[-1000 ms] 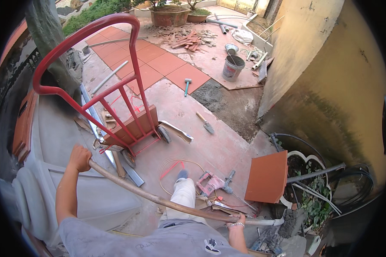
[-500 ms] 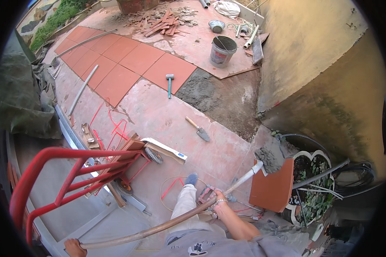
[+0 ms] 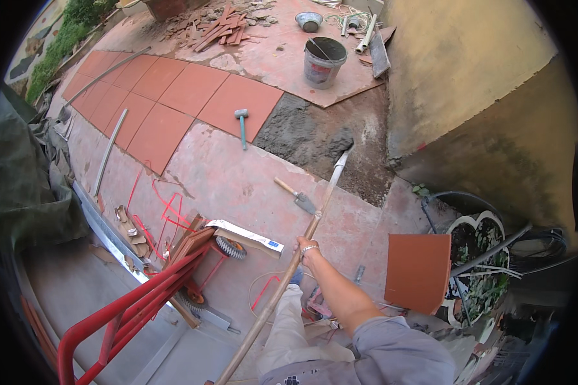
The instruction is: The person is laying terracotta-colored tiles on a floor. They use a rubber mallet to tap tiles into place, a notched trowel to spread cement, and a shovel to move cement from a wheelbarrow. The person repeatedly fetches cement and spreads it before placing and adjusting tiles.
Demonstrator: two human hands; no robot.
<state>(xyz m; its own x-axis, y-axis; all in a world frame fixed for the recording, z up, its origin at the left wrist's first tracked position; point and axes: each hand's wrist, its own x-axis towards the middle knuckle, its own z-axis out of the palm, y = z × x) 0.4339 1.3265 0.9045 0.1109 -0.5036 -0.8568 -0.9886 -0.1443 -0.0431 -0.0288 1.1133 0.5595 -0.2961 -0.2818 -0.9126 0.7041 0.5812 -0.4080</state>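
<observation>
My right hand (image 3: 306, 250) grips the long wooden handle of a shovel (image 3: 282, 289). Its far end, with a pale metal socket, reaches into the grey wet mortar patch (image 3: 286, 122), where a lump of mortar (image 3: 340, 142) covers the blade. My left hand is at most a sliver at the bottom edge by the handle's near end, its grip unclear. A trowel (image 3: 305, 202) lies just left of the shovel. A teal-handled mallet (image 3: 243, 131) rests beside the laid red tiles (image 3: 234, 102). A loose red tile (image 3: 414, 269) is at lower right.
A red hand truck (image 3: 96, 324) fills the lower left. A bucket (image 3: 321, 77), broken tiles (image 3: 221, 32) and pipes (image 3: 366, 35) are beyond. A yellow wall (image 3: 462, 77) bounds the right, above a planter (image 3: 469, 256) with hoses. A drill (image 3: 318, 305) lies by my leg.
My right hand and the shovel have swung forward and up, carrying mortar from beside the planter onto the patch. My left hand has dropped toward the bottom edge. My view has tilted.
</observation>
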